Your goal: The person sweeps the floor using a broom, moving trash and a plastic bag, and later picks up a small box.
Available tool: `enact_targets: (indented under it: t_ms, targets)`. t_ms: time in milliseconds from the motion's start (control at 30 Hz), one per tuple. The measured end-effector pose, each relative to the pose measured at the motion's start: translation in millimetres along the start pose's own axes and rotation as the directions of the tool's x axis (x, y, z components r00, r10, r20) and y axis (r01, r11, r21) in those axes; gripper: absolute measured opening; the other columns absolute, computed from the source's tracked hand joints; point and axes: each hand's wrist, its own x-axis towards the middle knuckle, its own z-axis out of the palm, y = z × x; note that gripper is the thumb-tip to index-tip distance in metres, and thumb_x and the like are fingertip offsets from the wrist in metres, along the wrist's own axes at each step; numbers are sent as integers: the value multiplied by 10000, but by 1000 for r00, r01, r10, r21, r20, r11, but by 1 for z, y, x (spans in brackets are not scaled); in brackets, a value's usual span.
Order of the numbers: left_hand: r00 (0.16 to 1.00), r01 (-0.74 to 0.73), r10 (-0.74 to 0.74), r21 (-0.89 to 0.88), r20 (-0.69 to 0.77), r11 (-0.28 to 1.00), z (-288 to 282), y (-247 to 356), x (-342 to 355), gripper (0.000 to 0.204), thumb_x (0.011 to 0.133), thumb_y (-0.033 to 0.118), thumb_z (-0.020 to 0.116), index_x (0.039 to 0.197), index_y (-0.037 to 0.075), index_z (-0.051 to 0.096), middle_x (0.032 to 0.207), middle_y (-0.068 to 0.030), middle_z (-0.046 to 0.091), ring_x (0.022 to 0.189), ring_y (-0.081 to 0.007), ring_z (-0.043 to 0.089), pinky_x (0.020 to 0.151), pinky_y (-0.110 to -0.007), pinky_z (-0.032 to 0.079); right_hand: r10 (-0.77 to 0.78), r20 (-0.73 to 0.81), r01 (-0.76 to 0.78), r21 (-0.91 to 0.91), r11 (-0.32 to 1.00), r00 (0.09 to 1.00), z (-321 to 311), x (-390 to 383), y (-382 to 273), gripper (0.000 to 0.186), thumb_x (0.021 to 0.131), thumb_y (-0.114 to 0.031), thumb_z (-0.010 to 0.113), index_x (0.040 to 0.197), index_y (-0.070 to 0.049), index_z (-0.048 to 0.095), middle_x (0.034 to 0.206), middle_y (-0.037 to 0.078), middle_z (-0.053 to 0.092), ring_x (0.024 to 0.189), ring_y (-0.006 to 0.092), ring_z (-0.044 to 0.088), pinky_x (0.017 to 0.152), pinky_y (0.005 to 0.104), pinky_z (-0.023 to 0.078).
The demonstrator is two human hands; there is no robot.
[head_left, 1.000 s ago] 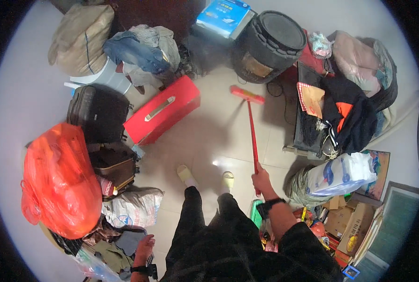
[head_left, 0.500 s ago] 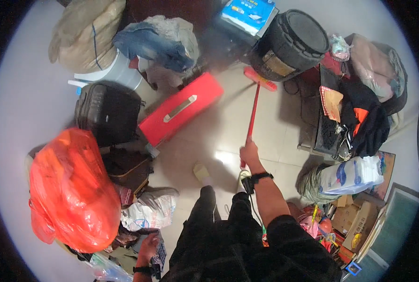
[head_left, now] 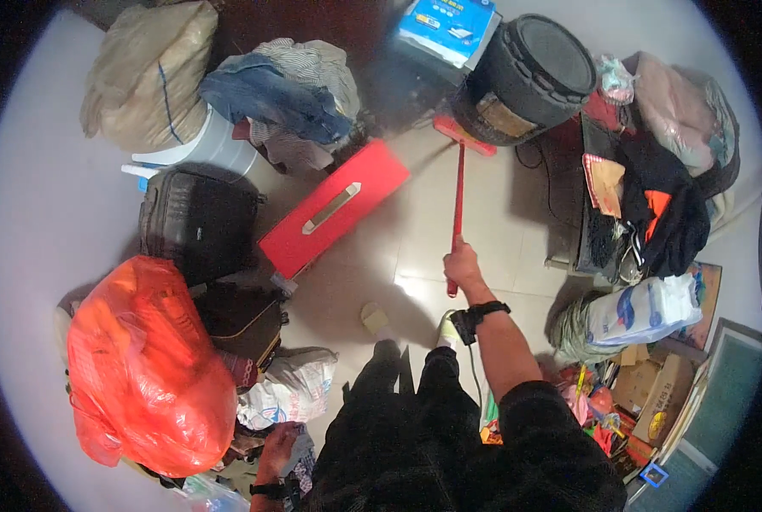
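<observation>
My right hand [head_left: 462,263] is closed around the lower end of a long red broom handle. Ahead of it, the red broom [head_left: 460,183] reaches away across the floor. Its red head rests on the tiles against the foot of a black lidded barrel [head_left: 534,81]. My left hand [head_left: 277,445] hangs low at my left side, over a greyish patterned cloth [head_left: 300,461]. Its fingers are too small and shaded to show whether they grip anything. Left of the broom a bright red box [head_left: 334,209] with a pale handle strip lies slanted on the floor.
At left stand a stuffed orange-red plastic bag [head_left: 150,367], a white woven sack [head_left: 291,388] and a black suitcase [head_left: 197,222]. A heap of clothes [head_left: 283,94] lies farther back. On the right are a plastic-wrapped white pack [head_left: 641,311], dark clothing [head_left: 667,213] and cardboard boxes [head_left: 654,392].
My right hand has moved slightly forward with the broom. The broom head has shifted a little farther and left along the barrel's foot. My left hand stays low at my side.
</observation>
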Motion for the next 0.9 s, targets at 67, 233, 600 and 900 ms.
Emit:
enact_targets:
  t_ms: [67,233,600,900]
  targets:
    - [1000,-10,10,-17,10,1000,-7,-8,0,311,881,253,548,1067,5,584,931,-126,636,869,-232,599,785,-327,463,8,29,-6,-40,999,1000,6,-23,7,521,733,-42,497,1243,-4,394,821,254,600,788,428,598,656,475,488]
    - [998,-57,58,-200,3,978,-12,-20,7,248,890,99,534,1125,22,546,819,-36,613,746,-107,550,698,-247,449,-70,67,77,-108,991,995,-53,-95,93,641,742,-31,510,1356,-110,348,651,149,571,525,257,593,468,381,481]
    - [999,20,-14,-122,50,992,-10,24,14,306,890,167,566,1159,27,527,813,-23,588,715,-101,526,669,-247,443,55,72,-72,257,964,996,-52,-76,68,621,775,-38,509,1368,-107,339,561,63,503,406,145,490,380,312,445]
    - [999,20,-14,-151,39,988,0,0,6,280,858,137,568,1103,2,562,868,-97,640,807,-146,586,739,-284,464,-34,66,46,-182,982,997,-92,-153,131,651,740,-54,527,1362,-99,340,693,172,592,560,291,599,518,378,496]
